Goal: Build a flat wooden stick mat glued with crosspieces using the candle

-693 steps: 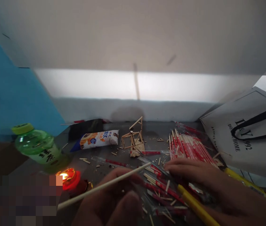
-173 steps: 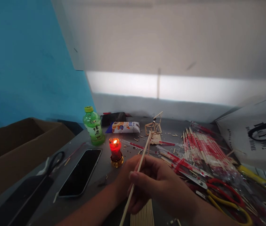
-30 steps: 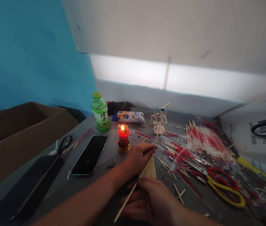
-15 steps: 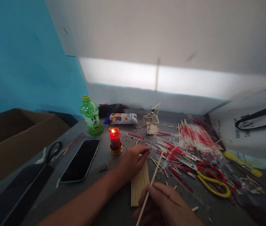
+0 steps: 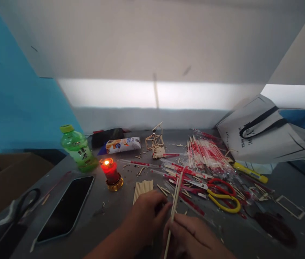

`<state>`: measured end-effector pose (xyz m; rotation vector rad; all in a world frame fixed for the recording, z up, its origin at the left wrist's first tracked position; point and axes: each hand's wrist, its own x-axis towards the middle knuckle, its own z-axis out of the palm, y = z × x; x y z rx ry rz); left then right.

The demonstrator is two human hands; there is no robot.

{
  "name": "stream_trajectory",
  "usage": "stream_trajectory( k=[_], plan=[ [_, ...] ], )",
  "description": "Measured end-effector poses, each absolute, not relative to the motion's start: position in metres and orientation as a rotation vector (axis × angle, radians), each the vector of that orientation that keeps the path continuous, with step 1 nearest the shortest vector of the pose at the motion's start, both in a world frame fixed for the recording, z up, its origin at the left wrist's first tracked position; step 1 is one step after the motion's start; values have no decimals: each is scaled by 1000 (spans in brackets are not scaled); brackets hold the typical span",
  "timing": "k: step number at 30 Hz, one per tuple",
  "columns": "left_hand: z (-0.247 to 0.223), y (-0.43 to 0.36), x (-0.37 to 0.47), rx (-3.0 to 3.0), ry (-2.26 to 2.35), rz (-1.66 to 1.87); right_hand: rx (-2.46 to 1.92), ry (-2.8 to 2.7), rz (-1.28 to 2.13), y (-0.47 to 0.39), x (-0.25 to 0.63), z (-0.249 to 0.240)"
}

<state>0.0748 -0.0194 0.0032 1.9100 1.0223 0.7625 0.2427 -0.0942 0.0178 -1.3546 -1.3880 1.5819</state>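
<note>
Two thin wooden sticks lie side by side, slanting up and away from my hands. My right hand is closed around their lower part, thumb on top. From the left, my left hand is curled, its thumb and finger pinching at the sticks close to the right hand's fingertips. Under and beyond my left hand is a flat row of wooden sticks, partly hidden by it. Farther back stands a small frame of glued stick pieces on a little raft of sticks.
A lit red candle in a gold holder burns left of the hands. Around it are a phone, a green tea bottle and a snack packet. To the right lie scissors, wrapped sticks, a yellow cutter and a bag.
My left hand has come down and back toward my right hand, bringing its stick alongside the right hand's stick. The view has turned to the right.
</note>
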Motion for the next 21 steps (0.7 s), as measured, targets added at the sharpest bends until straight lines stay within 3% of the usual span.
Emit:
stream_trajectory(
  k=[4,10,21],
  plan=[
    [15,-24,70,1838,911,841,-1359,-1418,1467,-84,244,24],
    [15,-30,69,1574,812,920,-1322,-1363,1587,-75,247,39],
    [19,-33,78,1044,950,901,-1425,-2067,1061,-66,256,39]
  ],
)
